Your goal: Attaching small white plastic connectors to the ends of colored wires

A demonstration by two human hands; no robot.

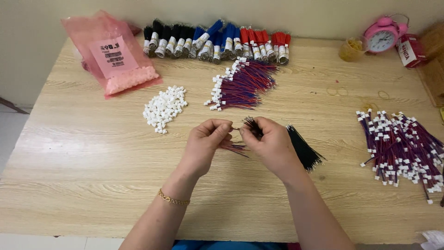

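Head view looks down on a pale wood-grain table (92,185), where thin red-and-blue wires (237,149) fan out under the left hand (206,141), whose fingertips are pinched narrow on them. Just beside it, the right hand (270,143) curls around a slim bundle of black wires (303,150), thumb and forefinger meeting the left hand's over the table's middle. Small white plastic connectors (164,109) lie heaped nearby, left of a pile of finished wires (243,83).

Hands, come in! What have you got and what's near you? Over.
Left hand pinching red-blue wires. Right hand gripping black wire bundle. Loose white connectors lie apart, upper left. Nothing blocking.
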